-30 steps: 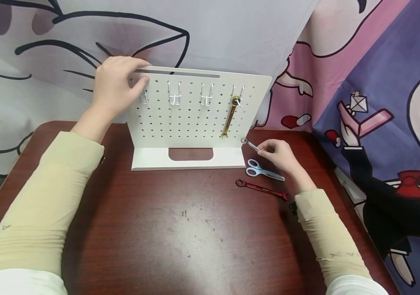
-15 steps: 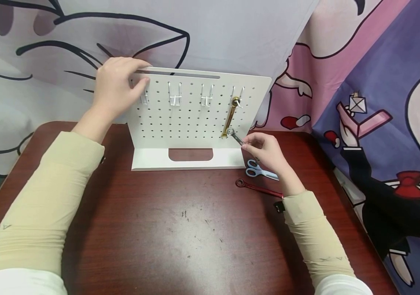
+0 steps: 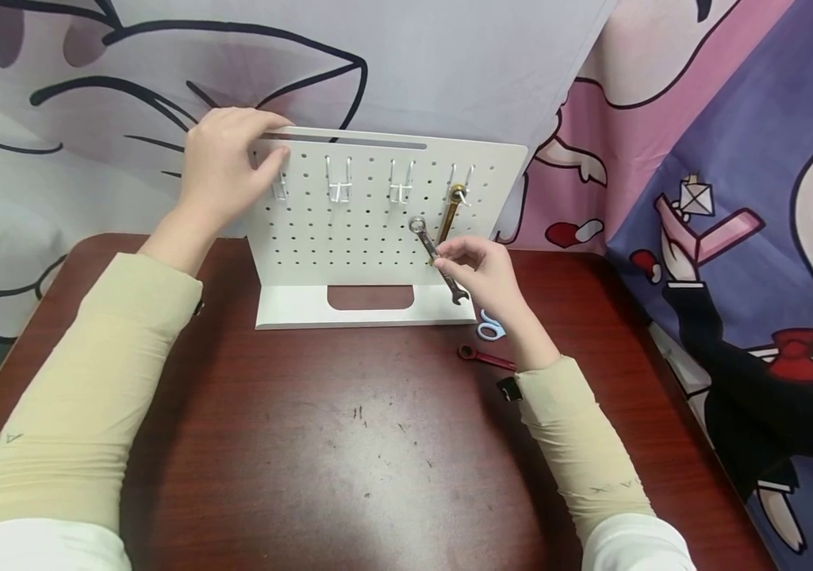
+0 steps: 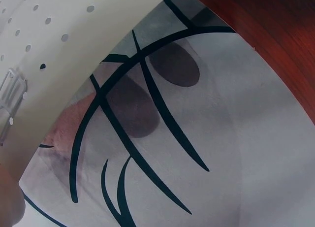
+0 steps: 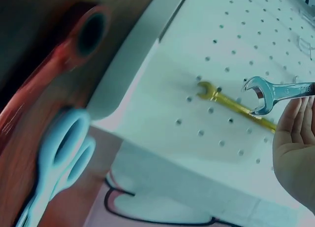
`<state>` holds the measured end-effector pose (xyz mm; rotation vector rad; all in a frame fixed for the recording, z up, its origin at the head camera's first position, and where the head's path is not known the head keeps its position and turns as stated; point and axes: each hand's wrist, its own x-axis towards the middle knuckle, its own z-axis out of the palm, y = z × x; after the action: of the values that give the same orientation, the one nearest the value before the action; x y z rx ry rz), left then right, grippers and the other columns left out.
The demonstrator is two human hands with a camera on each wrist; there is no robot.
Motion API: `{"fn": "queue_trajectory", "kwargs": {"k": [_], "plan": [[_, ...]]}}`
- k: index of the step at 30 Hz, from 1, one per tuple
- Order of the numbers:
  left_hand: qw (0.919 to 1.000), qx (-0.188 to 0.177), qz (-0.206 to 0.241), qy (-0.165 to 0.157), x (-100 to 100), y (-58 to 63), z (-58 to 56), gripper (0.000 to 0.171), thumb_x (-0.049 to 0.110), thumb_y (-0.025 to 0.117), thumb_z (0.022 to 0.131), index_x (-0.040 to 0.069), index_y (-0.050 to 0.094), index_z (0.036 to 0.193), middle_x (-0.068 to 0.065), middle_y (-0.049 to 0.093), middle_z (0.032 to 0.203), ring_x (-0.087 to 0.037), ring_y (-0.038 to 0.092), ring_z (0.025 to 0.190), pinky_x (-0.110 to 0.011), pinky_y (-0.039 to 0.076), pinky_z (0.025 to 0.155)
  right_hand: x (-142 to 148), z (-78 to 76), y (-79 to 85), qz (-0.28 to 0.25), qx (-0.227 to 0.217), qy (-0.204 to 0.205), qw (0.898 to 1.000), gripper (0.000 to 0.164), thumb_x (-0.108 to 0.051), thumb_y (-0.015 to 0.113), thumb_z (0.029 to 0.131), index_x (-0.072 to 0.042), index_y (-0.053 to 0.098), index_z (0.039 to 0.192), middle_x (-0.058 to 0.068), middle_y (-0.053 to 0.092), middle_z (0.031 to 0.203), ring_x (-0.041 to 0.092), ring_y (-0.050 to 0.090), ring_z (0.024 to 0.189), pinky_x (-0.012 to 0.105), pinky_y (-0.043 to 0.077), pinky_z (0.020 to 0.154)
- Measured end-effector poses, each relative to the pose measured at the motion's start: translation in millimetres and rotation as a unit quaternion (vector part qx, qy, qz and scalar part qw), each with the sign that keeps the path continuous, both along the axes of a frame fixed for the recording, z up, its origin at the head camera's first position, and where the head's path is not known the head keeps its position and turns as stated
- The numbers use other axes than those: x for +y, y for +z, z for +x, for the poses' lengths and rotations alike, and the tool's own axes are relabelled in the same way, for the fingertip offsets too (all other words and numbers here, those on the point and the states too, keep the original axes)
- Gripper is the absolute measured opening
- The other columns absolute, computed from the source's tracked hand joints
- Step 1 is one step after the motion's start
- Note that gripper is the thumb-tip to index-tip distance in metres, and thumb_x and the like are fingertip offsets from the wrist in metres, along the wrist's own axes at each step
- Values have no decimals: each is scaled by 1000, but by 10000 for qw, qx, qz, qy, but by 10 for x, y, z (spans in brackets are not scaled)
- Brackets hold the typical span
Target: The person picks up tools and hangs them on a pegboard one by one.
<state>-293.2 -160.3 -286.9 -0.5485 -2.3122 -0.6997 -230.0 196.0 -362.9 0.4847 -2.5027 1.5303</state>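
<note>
My left hand (image 3: 228, 162) grips the top left corner of a white pegboard stand (image 3: 363, 242), thumb in front; its other fingers are partly hidden behind the board. A silver combination wrench (image 3: 426, 240) is pinched in my right hand (image 3: 488, 274), tilted, ring end up and left, just in front of the board. In the right wrist view the open end of this silver wrench (image 5: 268, 95) shows clearly. Behind it a gold wrench (image 3: 451, 216) hangs by its ring from the rightmost hook. Two bare wire hooks (image 3: 339, 192) show in the middle, and another is partly covered by my left hand.
Light blue scissors (image 3: 490, 329) and a red wrench (image 3: 486, 358) lie on the dark wood table (image 3: 349, 444), right of the stand and partly hidden by my right arm. A printed cloth (image 3: 463, 63) hangs close behind the board.
My right hand has carried the silver wrench left and up, from beside the stand to in front of the board. My left hand stays on the corner.
</note>
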Motion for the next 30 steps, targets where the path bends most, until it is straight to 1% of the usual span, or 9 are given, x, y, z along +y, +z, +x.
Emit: {"fn": "queue_trajectory", "kwargs": {"k": [1,2,5,7,10,15,17,23,30], "plan": [[10000,-7,2,4,0,-1,-2,27,11,69,98,4,76,123,-18,79,120,-41,70,117,-57,51,105,-34,-9,7,-95,45,27,9999,12,1,76,93,6,77,104,-2,74,86,1,65,76,17,54,75],[10000,-14,4,10,1,-2,-3,27,11,69,98,4,76,123,-18,79,120,-41,70,117,-57,51,105,-65,-20,9,-183,99,63,9998,12,2,76,92,7,77,104,-6,73,85,1,65,77,17,54,76],[10000,-29,7,22,3,0,-5,27,11,69,98,4,76,123,-17,79,121,-41,70,118,-56,51,105,-155,-45,28,-419,160,116,9989,13,4,75,92,9,76,104,-16,71,83,1,65,77,17,54,76],[10000,-33,6,28,5,0,-6,27,11,68,98,4,76,123,-17,79,121,-41,70,118,-56,51,105,-205,-62,34,-516,149,113,9985,14,4,75,92,10,75,105,-19,70,82,0,65,77,17,54,76],[10000,-40,6,38,7,-2,-7,27,12,68,98,4,76,123,-17,79,121,-40,70,118,-56,51,105,-255,-92,25,-559,95,30,9984,16,2,75,93,9,75,107,-18,70,83,0,65,79,17,53,77],[10000,-38,-2,50,5,-7,-9,27,12,68,99,5,76,123,-17,79,121,-40,70,118,-56,51,105,-310,-162,-31,-702,-27,-136,9974,17,0,76,94,8,75,109,-7,74,88,0,66,80,17,55,79],[10000,-35,1,52,4,-9,-9,27,12,68,99,5,76,123,-17,79,121,-40,70,118,-56,51,104,-336,-191,-57,-813,-57,-173,9965,17,0,76,94,9,75,109,-5,74,88,0,67,80,17,56,79],[10000,1,25,39,1,-19,-8,27,11,68,98,5,76,123,-17,79,120,-40,70,116,-56,51,103,-432,-283,-142,-1103,-165,-357,9931,19,-1,77,93,11,74,107,-18,70,81,0,64,77,16,53,77],[10000,29,49,0,4,-20,-12,27,11,68,98,4,76,123,-17,79,119,-41,70,115,-56,51,102,-550,-343,-198,-1484,-355,-974,9835,20,-1,77,93,12,74,108,-21,67,78,-1,61,73,14,47,69]]}}
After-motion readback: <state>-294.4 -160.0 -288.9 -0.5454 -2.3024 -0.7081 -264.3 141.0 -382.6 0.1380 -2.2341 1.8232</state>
